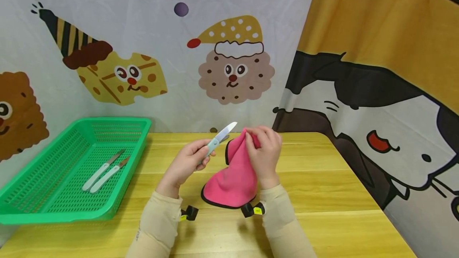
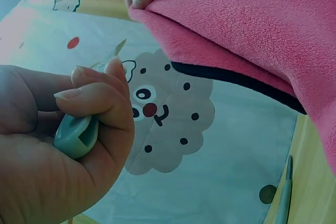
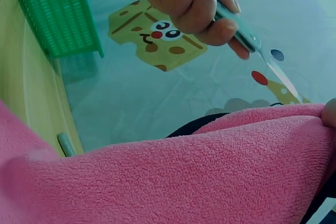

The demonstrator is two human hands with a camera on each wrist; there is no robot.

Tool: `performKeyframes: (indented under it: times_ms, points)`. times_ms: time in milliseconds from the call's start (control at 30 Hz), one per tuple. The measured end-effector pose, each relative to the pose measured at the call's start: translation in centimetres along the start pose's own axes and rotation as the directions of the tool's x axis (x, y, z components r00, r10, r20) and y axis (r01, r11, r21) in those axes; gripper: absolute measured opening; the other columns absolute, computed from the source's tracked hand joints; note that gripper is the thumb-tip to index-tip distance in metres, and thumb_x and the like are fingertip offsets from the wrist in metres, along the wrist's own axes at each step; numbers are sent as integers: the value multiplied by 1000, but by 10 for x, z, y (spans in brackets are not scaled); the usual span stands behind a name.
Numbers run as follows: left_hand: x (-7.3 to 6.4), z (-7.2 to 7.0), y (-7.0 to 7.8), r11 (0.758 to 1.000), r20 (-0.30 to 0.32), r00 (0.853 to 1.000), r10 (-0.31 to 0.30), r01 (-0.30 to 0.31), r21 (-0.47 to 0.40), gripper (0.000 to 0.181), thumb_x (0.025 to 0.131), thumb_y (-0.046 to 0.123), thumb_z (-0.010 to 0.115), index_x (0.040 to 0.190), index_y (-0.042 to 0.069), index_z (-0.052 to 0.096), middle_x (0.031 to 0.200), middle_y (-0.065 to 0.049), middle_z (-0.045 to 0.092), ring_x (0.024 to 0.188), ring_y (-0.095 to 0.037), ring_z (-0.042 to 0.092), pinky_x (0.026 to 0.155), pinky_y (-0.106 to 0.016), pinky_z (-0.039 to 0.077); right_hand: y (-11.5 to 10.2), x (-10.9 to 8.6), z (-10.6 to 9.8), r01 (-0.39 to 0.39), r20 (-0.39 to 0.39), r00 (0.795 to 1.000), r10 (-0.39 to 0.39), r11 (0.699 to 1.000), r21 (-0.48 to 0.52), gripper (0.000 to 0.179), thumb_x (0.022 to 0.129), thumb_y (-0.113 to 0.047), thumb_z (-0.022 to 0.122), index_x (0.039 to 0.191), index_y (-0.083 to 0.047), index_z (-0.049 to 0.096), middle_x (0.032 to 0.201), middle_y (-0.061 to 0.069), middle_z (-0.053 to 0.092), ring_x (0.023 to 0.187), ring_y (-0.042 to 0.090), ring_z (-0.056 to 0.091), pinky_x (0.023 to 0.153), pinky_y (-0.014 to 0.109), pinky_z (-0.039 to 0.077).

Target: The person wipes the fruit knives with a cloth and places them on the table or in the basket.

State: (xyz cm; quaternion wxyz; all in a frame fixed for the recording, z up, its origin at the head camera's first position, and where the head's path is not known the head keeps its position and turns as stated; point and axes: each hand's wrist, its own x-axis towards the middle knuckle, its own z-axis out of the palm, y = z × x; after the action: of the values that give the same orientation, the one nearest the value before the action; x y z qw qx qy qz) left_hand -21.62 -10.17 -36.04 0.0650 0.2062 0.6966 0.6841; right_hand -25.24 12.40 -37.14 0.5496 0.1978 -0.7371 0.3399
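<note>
My left hand (image 1: 188, 160) grips a small knife (image 1: 216, 141) by its pale green handle, blade out and tilted up to the right. In the left wrist view the fingers curl round the handle (image 2: 76, 136). My right hand (image 1: 265, 154) pinches the top of a pink towel (image 1: 233, 182) with black edging, which hangs down to the table. The knife blade (image 3: 282, 80) points toward the pinched top of the towel. Behind the towel, another knife (image 2: 285, 192) with a green handle lies on the table, mostly hidden in the head view.
On the left of the wooden table (image 1: 315, 218) stands a green plastic basket (image 1: 140, 158). Inside it lie two pale-handled knives, one (image 1: 102, 170) beside the other (image 1: 111, 174). A printed cloth backdrop (image 1: 172, 102) hangs behind the table's far edge.
</note>
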Motion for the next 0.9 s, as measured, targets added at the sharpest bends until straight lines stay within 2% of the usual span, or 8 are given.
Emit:
performKeyframes:
  times_ms: [167, 400, 600, 733, 900]
  points:
    - [3, 2, -2, 1000, -29, 1000, 0, 0, -6, 32, 107, 9, 41, 129, -9, 54, 92, -8, 57, 62, -8, 44, 53, -18, 36, -4, -2, 3, 65, 27, 997, -66, 997, 30, 9, 82, -5, 78, 91, -6, 77, 86, 10, 65, 82, 28, 62, 81, 49, 41]
    - [5, 6, -4, 1000, -47, 999, -12, 11, -21, 31, 107, 8, 40, 130, -9, 53, 93, -11, 58, 63, -9, 45, 54, -19, 37, -10, -5, 10, 145, 66, 986, -151, 986, 79, 12, 82, -4, 77, 93, -7, 77, 86, 7, 66, 77, 26, 61, 72, 44, 41]
    - [6, 8, -4, 1000, -39, 999, -6, 5, -28, 31, 107, 8, 41, 128, -9, 54, 97, -21, 58, 64, -9, 45, 54, -18, 37, -16, -10, 17, 179, 101, 977, -188, 980, 91, 11, 82, -6, 77, 93, -9, 77, 88, 4, 66, 75, 23, 62, 72, 43, 43]
    - [7, 9, -5, 1000, -30, 1000, -3, 3, -14, 29, 107, 8, 42, 127, -9, 54, 95, -18, 57, 66, -9, 46, 56, -18, 38, -22, -12, 20, 196, 116, 971, -207, 976, 97, 11, 82, -5, 76, 92, -9, 76, 90, 4, 67, 78, 24, 63, 73, 44, 45]
    - [6, 11, -5, 999, -25, 1000, -16, 17, 44, 27, 107, 10, 43, 123, -6, 57, 93, -15, 56, 66, -10, 45, 56, -18, 37, -25, -15, 23, 193, 121, 972, -204, 976, 97, 10, 82, -6, 76, 92, -9, 76, 90, 4, 66, 80, 24, 63, 75, 43, 46]
